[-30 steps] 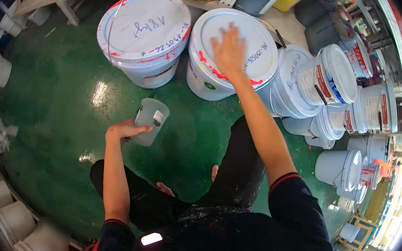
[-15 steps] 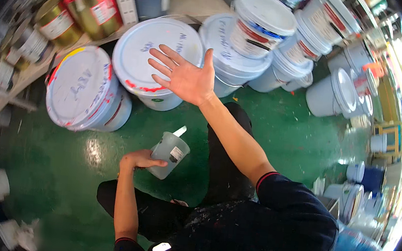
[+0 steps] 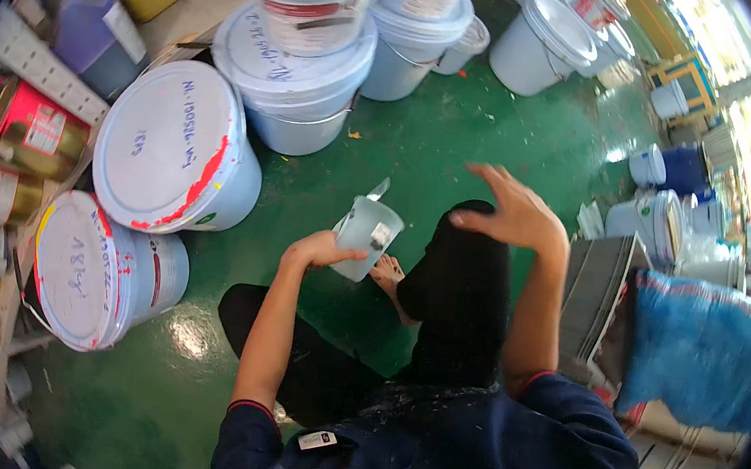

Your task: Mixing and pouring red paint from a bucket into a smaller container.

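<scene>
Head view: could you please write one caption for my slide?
Left hand holds a translucent cup over a green floor, the right hand open and empty, with lidded buckets standing nearby.

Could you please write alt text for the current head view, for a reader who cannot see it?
A person's left hand holds a translucent plastic container above a green floor, while the empty right hand is open near the right knee. Lidded pale buckets, some stacked, stand to the left and along the top; a blue bundle is at the right.
</scene>
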`<state>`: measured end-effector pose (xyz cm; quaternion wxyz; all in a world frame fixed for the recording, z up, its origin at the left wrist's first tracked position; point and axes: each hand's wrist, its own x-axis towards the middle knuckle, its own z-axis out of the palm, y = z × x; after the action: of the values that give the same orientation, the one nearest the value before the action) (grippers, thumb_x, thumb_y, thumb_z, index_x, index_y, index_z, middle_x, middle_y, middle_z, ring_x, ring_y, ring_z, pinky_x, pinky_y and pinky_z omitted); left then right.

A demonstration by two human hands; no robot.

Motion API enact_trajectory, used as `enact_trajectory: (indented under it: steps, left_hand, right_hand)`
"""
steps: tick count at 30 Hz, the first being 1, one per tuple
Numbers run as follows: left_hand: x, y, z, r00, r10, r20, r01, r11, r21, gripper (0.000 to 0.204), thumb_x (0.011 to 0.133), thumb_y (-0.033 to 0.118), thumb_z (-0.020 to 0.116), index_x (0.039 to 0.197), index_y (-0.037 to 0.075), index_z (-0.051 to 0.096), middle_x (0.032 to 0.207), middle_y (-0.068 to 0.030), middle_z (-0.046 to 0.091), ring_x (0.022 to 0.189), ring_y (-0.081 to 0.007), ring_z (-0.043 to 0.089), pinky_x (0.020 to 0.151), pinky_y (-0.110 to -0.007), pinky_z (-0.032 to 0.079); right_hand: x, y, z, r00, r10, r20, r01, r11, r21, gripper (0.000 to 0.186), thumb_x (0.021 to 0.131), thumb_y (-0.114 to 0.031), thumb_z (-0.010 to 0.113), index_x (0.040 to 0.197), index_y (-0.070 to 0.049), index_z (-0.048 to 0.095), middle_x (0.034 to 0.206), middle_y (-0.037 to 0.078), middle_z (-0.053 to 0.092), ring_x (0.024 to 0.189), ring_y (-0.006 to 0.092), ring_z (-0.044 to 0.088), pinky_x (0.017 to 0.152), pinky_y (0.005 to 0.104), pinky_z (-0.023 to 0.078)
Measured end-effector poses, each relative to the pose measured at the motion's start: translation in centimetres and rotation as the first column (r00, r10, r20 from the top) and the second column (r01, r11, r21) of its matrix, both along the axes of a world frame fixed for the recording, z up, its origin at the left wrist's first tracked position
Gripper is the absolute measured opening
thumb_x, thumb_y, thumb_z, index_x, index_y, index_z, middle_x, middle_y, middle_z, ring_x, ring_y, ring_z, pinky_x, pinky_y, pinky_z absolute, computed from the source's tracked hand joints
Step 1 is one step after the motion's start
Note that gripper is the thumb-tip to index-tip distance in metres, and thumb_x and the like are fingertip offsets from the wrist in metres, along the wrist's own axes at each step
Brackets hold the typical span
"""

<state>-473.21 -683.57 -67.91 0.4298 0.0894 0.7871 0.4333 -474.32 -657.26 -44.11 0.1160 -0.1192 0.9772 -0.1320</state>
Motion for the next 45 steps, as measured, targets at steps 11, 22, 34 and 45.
enact_trajectory:
  steps: [11, 22, 34, 45]
  left_hand:
    - [-2.8, 17.4, -1.9, 0.957, -0.266, -0.119, 0.273, 0.961, 0.051, 0.070, 0.063, 0.062, 0.066, 0.103, 0.005, 0.063, 0.100, -0.0171, 0.063, 0.097, -0.0281, 0.060, 0.082, -0.034, 0.045]
    - [1.8, 24.9, -0.9, 0.982, -0.085, -0.167, 0.182, 0.646, 0.741, 0.050, 0.084, 0.037, 0.058, 0.115, -0.001, 0.048, 0.100, -0.0081, 0.060, 0.086, -0.0184, 0.058, 0.078, -0.031, 0.046]
    - [2.3, 21.7, -4.6, 0.756, 0.642, 0.127, -0.648, 0.710, 0.276, 0.071, 0.074, 0.062, 0.056, 0.107, -0.001, 0.053, 0.087, -0.0043, 0.056, 0.072, -0.0126, 0.053, 0.057, -0.026, 0.041]
    - [0.9, 18.1, -7.7, 0.599, 0.759, -0.254, -0.684, 0.650, 0.330, 0.067, 0.076, 0.048, 0.063, 0.116, -0.004, 0.046, 0.105, -0.0090, 0.052, 0.089, -0.0167, 0.048, 0.074, -0.029, 0.036]
  right_hand:
    - [16.4, 12.6, 0.9, 0.864, -0.430, 0.261, 0.493, 0.829, -0.265, 0.058, 0.075, -0.036, 0.065, 0.121, -0.007, 0.047, 0.102, 0.020, 0.060, 0.093, 0.0348, 0.058, 0.081, 0.0349, 0.044]
    - [13.6, 14.4, 1.8, 0.767, -0.637, -0.075, 0.638, 0.770, -0.016, 0.031, 0.085, -0.032, 0.050, 0.094, -0.005, 0.060, 0.081, 0.018, 0.064, 0.078, 0.0334, 0.062, 0.069, 0.0390, 0.047]
    - [13.5, 11.2, -1.1, 0.996, -0.081, 0.039, 0.089, 0.952, -0.294, 0.040, 0.078, -0.034, 0.060, 0.100, -0.001, 0.052, 0.066, 0.013, 0.058, 0.068, 0.0294, 0.059, 0.067, 0.0354, 0.044]
    - [13.9, 14.0, -0.6, 0.954, -0.112, 0.278, 0.213, 0.907, -0.363, 0.054, 0.071, -0.025, 0.067, 0.116, -0.002, 0.048, 0.095, 0.011, 0.057, 0.087, 0.0267, 0.055, 0.081, 0.0348, 0.040]
